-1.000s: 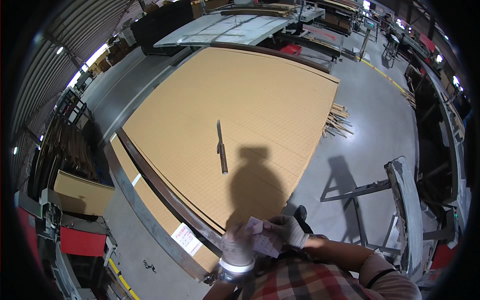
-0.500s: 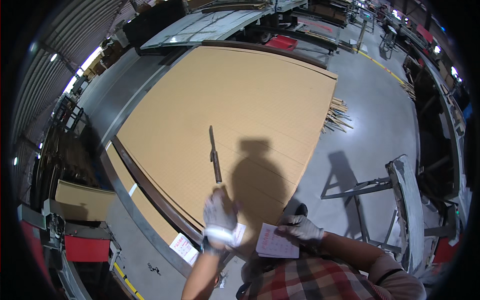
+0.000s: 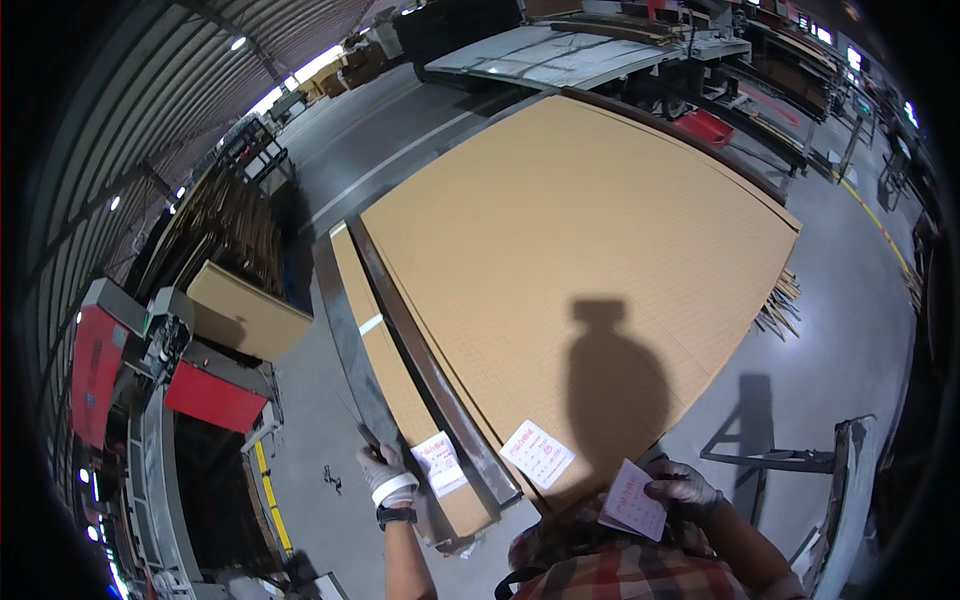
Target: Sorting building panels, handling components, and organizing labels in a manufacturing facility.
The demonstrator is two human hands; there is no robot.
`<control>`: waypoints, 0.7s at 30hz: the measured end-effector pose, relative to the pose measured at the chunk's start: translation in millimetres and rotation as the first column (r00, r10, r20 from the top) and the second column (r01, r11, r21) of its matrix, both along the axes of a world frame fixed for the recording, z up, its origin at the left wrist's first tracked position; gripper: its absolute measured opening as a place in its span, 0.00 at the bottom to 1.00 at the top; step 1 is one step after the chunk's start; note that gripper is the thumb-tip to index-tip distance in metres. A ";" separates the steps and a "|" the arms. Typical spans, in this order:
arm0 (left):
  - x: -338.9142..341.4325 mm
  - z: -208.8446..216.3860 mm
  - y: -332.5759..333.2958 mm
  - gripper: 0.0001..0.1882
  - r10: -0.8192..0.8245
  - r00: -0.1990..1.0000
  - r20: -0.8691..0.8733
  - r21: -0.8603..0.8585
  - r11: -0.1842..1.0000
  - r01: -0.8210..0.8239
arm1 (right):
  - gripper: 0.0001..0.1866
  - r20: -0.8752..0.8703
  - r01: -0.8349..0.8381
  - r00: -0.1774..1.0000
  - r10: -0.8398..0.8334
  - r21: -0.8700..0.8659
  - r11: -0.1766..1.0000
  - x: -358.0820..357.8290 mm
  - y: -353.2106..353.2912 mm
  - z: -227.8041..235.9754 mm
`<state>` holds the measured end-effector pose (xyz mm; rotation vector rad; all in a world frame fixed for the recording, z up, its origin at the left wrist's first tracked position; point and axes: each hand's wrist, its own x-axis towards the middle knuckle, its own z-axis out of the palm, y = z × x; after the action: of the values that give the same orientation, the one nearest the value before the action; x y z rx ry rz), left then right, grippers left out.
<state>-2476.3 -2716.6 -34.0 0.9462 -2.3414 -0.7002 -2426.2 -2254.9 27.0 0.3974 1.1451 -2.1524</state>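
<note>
My gloved left hand point(image 3: 386, 476) is closed round the dark handle of a knife point(image 3: 370, 437), its thin blade pointing up and away, just left of a narrow cardboard strip point(image 3: 392, 372). My gloved right hand point(image 3: 690, 492) pinches a small stack of white paper slips point(image 3: 632, 503) with red print, close to my body. One paper slip point(image 3: 537, 454) lies flat on the near corner of a large stack of cardboard sheets point(image 3: 560, 230). Another printed slip point(image 3: 440, 463) rests on the near part of the narrow strip.
A dark metal rail point(image 3: 425, 370) runs between the strip and the large stack. Thin sticks point(image 3: 780, 303) poke out at the stack's right. A grey metal stand point(image 3: 845, 490) is at the right, a red-panelled machine point(image 3: 215, 395) at the left. Beyond lies a pale-topped table point(image 3: 540, 55).
The knife that lay on the cardboard is now in my left hand, which has moved left past the strip. My view has swung left. The right hand still holds the slips.
</note>
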 end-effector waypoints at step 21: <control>38.9 42.4 229.1 0.27 -0.930 0.343 0.130 -0.158 0.322 0.933 | 0.20 -0.214 0.006 0.973 0.085 0.394 0.919 5.0 -48.5 -3.3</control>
<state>-2437.4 -2487.5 8.4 -0.6996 -2.7652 -0.7917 -2421.2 -2303.4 23.7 0.3011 1.7127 -1.9627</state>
